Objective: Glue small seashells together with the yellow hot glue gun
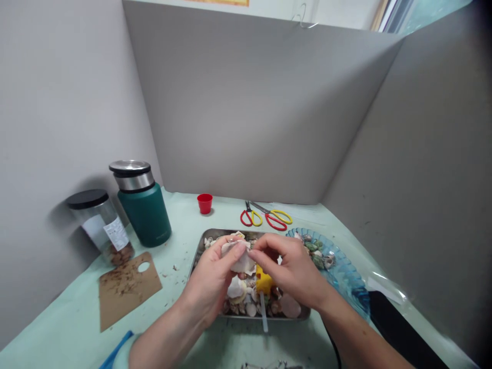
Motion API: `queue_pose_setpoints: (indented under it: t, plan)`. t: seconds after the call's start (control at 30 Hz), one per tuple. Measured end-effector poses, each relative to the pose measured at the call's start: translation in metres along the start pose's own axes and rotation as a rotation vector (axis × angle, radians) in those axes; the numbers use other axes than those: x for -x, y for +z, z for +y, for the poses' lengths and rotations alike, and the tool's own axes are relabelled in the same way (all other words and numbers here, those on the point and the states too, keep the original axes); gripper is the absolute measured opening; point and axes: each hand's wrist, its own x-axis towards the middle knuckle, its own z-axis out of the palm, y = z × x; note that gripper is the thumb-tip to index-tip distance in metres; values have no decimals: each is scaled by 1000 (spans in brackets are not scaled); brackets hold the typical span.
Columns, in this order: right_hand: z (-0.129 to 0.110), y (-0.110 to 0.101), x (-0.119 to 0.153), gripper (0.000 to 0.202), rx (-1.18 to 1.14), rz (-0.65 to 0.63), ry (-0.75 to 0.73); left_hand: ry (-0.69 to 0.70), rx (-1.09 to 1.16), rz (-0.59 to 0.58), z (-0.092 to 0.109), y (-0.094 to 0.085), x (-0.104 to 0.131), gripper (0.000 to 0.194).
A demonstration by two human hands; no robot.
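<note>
My left hand (215, 271) is closed around a whitish, uneven-edged seashell (244, 261), the thumb lying across its face. At the shell's right edge, the fingertips of my right hand (295, 265) are pinched together; whether they grip the edge or some tiny piece is hidden. Both hands hover over a metal tray (253, 317) filled with shells of many kinds. Under my right hand a yellow object with holes (263, 280) lies among them, and a pale, narrow stick (264, 313) reaches from it over the tray's front rim.
Behind the tray are two pairs of scissors (275, 219) and a red cup (205, 204). A blue glass plate (346, 271) with shells stands right. At left are a green flask (148, 215), a black-lidded jar (103, 230) and a crumb-strewn cardboard piece (130, 297).
</note>
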Motion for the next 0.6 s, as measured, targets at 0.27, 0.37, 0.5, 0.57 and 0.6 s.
queue_pose_setpoints:
  t: [0.27,0.37,0.5,0.57,0.6]
  plan:
    - [1,3,0,18,-1,-34,53,5,-12,44,-3,-1,0,22]
    - [2,-2,-1,17,-14,-74,58,29,-13,40,-2,-1,0,21]
    - [12,-17,-2,14,129,-232,101,37,43,74,0,-6,-5,21]
    - [21,-24,0,13,356,-302,129,30,85,87,1,-9,-8,20]
    - [26,-25,1,15,464,-343,143,27,109,97,2,-10,-9,19]
